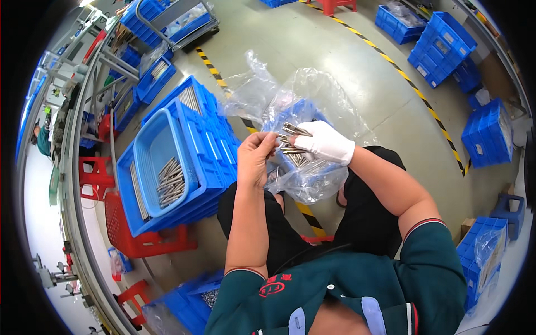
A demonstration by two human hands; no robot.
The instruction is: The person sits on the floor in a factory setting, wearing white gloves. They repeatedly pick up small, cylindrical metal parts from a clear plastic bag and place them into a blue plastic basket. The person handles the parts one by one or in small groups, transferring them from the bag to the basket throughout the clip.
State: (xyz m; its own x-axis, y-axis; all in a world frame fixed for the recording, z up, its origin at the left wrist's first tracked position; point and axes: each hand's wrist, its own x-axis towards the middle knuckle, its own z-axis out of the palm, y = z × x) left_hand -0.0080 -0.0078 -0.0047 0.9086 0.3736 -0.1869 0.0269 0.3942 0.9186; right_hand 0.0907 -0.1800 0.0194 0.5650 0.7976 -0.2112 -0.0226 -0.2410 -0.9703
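Note:
My right hand [326,143], in a white glove, is closed around a bunch of short shiny metal rods [292,139] whose ends stick out to the left. My bare left hand [258,158] is closed, thumb and forefinger pinched at the end of one rod beside the bunch. Below both hands stands a blue bin [316,114] lined with a clear plastic bag [312,192]; more metal rods lie inside it, partly hidden by the hands and film. To the left, a light blue basket [143,129] holds a loose pile of similar rods [171,183].
The basket rests on stacked blue crates [207,146] holding longer rods, beside a red stool [129,231]. More blue crates [441,47] stand at the right. Yellow-black tape [385,54] marks the floor. A cart [190,32] is at the far left.

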